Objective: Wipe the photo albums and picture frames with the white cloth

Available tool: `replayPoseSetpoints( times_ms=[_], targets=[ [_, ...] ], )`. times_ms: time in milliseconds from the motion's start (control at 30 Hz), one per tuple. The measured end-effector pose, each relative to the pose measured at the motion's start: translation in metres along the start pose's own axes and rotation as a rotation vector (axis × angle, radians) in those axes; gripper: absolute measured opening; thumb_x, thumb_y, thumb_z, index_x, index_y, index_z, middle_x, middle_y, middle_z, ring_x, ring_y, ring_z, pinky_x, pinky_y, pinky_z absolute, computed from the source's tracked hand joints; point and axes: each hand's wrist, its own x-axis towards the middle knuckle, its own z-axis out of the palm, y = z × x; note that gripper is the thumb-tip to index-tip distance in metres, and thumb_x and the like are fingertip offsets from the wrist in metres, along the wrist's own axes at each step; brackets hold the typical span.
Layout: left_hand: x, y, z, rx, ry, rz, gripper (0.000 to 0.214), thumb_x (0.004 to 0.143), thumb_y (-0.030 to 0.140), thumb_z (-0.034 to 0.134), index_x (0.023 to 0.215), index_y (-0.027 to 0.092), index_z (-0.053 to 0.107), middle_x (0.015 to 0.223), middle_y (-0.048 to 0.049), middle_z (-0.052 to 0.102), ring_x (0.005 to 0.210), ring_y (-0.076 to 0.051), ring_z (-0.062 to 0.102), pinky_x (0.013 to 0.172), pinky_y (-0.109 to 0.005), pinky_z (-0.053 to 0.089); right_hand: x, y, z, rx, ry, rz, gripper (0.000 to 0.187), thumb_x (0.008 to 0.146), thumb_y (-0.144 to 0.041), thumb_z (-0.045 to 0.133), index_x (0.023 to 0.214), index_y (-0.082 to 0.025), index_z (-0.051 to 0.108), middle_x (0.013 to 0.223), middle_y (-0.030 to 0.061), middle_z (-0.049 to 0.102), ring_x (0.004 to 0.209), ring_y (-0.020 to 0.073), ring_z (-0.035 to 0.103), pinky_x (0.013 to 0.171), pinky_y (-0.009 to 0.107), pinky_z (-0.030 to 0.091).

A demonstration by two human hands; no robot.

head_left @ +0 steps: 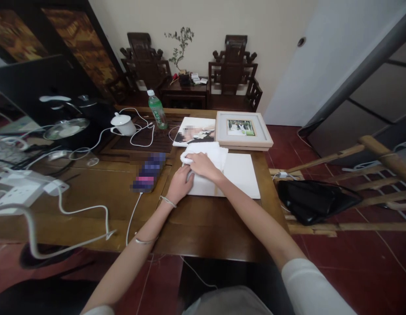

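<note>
**Cloth gripped on the white board, breakables close by**

The right hand (203, 166) is closed around a bunched white cloth (212, 153) and presses it onto the far left corner of a flat white rectangular board (238, 175), which lies on the brown wooden table (196, 232). The left hand (179, 186) sits just nearer than that grip, at the board's left edge. Its fingertips are tucked under the right wrist, so I cannot tell whether it clasps the board or only steadies it.

I see these risks:

- If the left hand is only resting, a firm push with the cloth could slide the board on the smooth wood.
- Just beyond the grip, a pale wooden framed photograph (244, 129) and a loose photo print (196, 131) touch or nearly touch the cloth. A long stroke away from the body could shove or crease them.
- To the left of the grip, a phone (149, 171) lies on its white charging cable (132, 218). A left forearm swinging outward could snag the cable and drag the phone.
- Farther out on that side, a green plastic bottle (157, 111) stands upright and could tip if the table is jolted.
</note>
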Motion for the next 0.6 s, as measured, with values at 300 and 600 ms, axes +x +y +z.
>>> replayPoseSetpoints(
  times_ms=[300,600],
  targets=[
    [-0.003,-0.008,0.006,0.022,0.006,0.018,0.039,0.087,0.022,0.043,0.122,0.012,0.055,0.135,-0.0159,0.053,0.13,-0.027,0.045,0.109,-0.048,0.035,-0.032,0.052,-0.031,-0.003,0.053,0.116,0.045,0.079,-0.007,0.041,0.117,-0.018,0.064,0.124,0.0072,0.063,0.11,0.0255,0.056,0.093,0.032,0.04],
    [-0.003,-0.009,0.007,0.059,0.012,0.044,0.038,0.088,0.021,0.043,0.123,0.012,0.055,0.134,-0.0163,0.053,0.13,-0.027,0.045,0.108,-0.049,0.037,-0.126,0.091,-0.009,-0.135,0.125,0.118,0.049,0.069,0.002,0.036,0.108,-0.012,0.061,0.123,0.0153,0.062,0.129,0.0286,0.043,0.107,0.054,0.025]
  ],
)
